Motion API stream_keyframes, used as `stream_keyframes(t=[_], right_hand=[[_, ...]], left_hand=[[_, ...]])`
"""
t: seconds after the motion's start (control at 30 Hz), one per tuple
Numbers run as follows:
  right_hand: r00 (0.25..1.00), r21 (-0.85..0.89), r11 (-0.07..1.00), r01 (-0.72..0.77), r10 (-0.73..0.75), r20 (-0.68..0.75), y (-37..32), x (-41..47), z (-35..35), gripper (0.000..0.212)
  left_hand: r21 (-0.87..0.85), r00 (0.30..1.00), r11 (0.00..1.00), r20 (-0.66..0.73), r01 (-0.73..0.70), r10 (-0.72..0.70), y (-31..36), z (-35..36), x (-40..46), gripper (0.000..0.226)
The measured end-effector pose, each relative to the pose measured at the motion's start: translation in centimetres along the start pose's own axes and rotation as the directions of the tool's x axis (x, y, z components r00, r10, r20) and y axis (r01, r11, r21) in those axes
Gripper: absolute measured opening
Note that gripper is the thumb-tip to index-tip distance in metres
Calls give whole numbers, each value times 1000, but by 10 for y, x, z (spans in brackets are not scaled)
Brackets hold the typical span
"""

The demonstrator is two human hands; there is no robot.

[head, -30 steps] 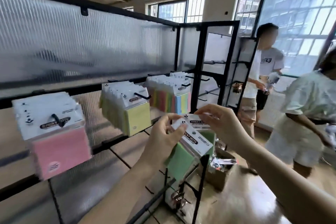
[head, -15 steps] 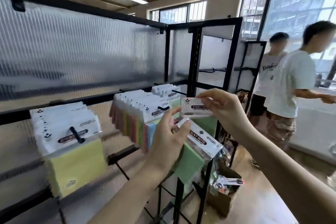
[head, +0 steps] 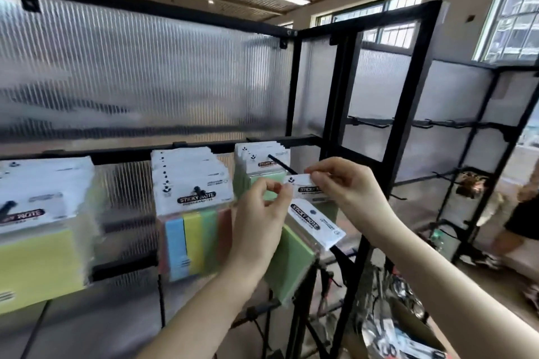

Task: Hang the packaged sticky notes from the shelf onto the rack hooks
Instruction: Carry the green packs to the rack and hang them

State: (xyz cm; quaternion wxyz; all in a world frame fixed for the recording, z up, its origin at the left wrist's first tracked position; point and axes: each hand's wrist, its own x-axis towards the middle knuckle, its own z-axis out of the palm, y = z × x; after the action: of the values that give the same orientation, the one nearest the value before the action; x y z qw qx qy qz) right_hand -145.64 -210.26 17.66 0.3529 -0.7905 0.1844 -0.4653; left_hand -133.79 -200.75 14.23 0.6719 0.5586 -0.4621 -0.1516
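Note:
My right hand point(head: 347, 188) pinches the white header of a green sticky note pack point(head: 304, 188), holding it at the tip of a black rack hook point(head: 280, 165). My left hand point(head: 258, 221) pinches that header's left corner. Whether it also holds a second green pack point(head: 294, 259), tilted below with its "STICKY NOTE" header up, I cannot tell. Several green packs point(head: 253, 163) hang further back on the same hook.
Multicolour packs point(head: 198, 230) and yellow packs point(head: 38, 256) hang on hooks to the left. A black frame post point(head: 408, 96) stands right of my hands, with bare hooks point(head: 370, 122) behind it. An open box point(head: 402, 329) sits low right. A person point(head: 522, 213) stands at the right edge.
Both hands rose and moved left to the rightmost filled hook. My right hand brought its pack's header to the hook tip, and my left hand now pinches that header too.

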Motion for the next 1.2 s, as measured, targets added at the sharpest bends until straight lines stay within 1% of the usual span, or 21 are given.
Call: stream_keyframes(t=[0.1,0.23,0.33,0.43,0.5,0.57,0.7,0.8,0.93,1.0,1.07,1.2], right_hand=[[998,88,996,-18,13,61,6,6,-3,27],[991,195,979,-62,37,128,8,14,-5,22],[981,259,959,-113,66,181,8,20,-5,18],[953,274,947,-169,86,290,10,25,-11,14],[935,258,952,-166,69,348,12,26,-15,14],[932,244,960,-134,39,361,15,26,-18,15],[954,174,984,-27,-27,298,20,30,-15,20],[966,57,998,25,-39,257,29,37,-4,23],[981,-86,988,125,-110,157,41,54,14,16],[982,-151,976,159,-140,130,46,63,21,10],[980,-200,964,177,-154,126,48,70,27,4],[973,-332,916,225,-197,116,50,84,35,6]], left_hand=[[35,994,999,-109,-2,6,1,6,1,17],[34,986,999,-166,5,0,3,10,1,23],[72,976,997,-217,11,5,3,12,4,22],[121,966,992,-259,35,-3,3,17,4,22],[140,960,989,-278,50,-9,1,18,2,20],[147,957,988,-291,40,5,-2,18,3,15],[187,948,981,-318,41,21,-6,16,9,15],[190,937,979,-350,68,2,-9,15,14,15],[165,908,983,-418,84,-7,-12,18,14,11],[137,909,988,-416,76,-12,-11,19,14,10],[146,920,987,-391,63,-1,-10,20,13,9],[129,932,992,-361,18,30,-3,20,12,15]])
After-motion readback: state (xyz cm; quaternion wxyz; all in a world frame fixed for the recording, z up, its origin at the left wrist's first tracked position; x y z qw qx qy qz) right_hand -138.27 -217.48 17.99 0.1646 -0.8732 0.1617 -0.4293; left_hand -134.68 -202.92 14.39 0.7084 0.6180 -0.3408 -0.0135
